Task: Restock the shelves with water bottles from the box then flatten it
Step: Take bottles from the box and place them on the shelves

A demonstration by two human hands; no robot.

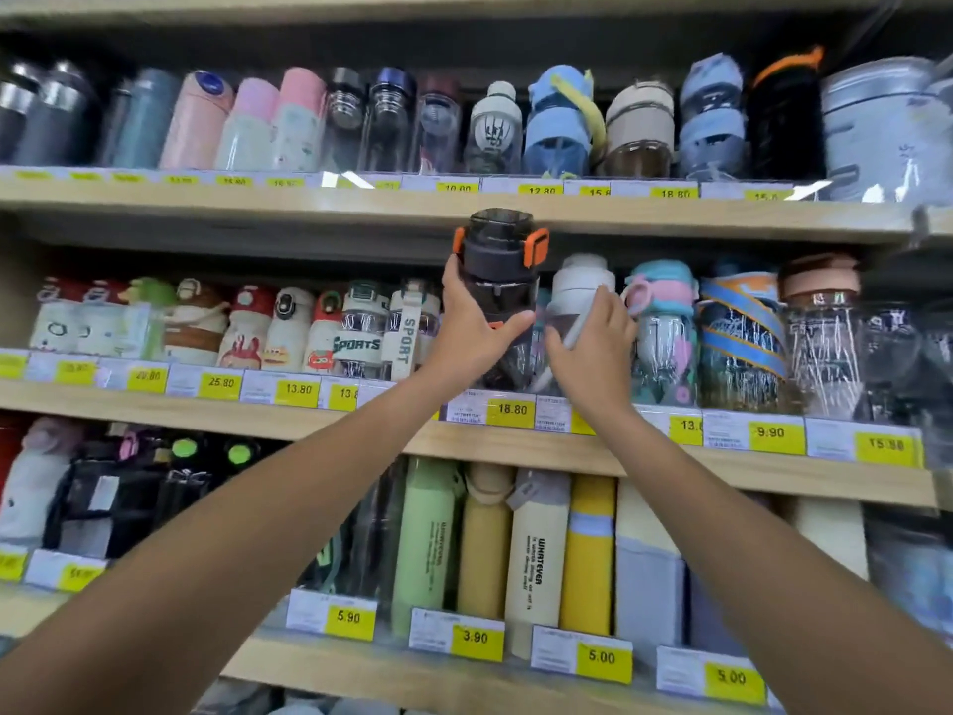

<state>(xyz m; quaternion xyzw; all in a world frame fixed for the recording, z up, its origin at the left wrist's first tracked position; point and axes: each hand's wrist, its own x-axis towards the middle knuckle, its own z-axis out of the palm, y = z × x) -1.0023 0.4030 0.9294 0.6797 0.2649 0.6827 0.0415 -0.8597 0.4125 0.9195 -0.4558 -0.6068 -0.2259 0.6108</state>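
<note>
My left hand (472, 322) grips a dark smoky water bottle (499, 270) with a black lid and orange clasps, holding it upright at the front of the middle shelf (309, 420), above the 18.80 price tag. My right hand (593, 338) holds the clear body of a white-capped bottle (580, 286) standing just to the right on the same shelf. Its fingers wrap the bottle's right side and its thumb lies across the front. The box is out of view.
The three wooden shelves are packed with bottles: flasks and clear bottles on the top shelf (464, 209), cartoon and sport bottles (361, 327) left of my hands, patterned clear bottles (742, 343) to the right, tall pastel flasks (536, 554) below. Yellow price tags line each shelf edge.
</note>
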